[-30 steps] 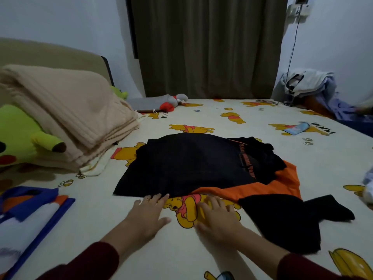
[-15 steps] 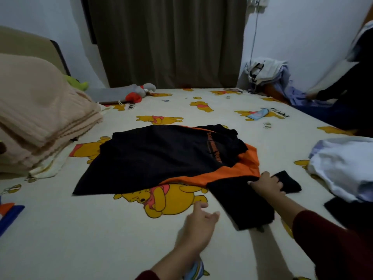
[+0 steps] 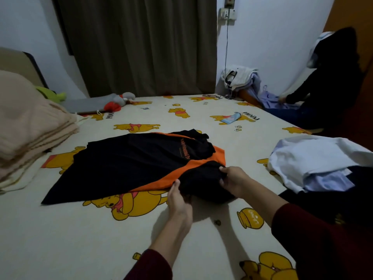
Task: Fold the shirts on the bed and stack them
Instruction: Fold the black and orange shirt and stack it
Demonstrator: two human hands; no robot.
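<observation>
Item: black and orange shirt, lying flat on the bed near its middle, long axis running from the near left corner up toward the far right, where the collar end lies. Its near sleeve, black, is bunched at the near right corner of the garment, directly ahead of both hands. Left hand: fingers curled, pinching the sleeve's near left edge just beside the orange band. Right hand: fingers curled over the sleeve's far right edge, gripping the cloth. Both hands are on the sleeve; the body of the shirt lies away to the left and farther off, so the left hand is the nearer to it. Judgement: the step in hand is turning the sleeve in over the body, a move across the shirt's long axis toward the far left; folding of this shirt is at an early stage and no stack of folded shirts can be made out. Unfolded pile of white and pale blue clothes lies on the bed to the right, well apart from the shirt, with dark cloth under its near edge. Folded beige blanket at the left edge. Containers: none to be seen.
</observation>
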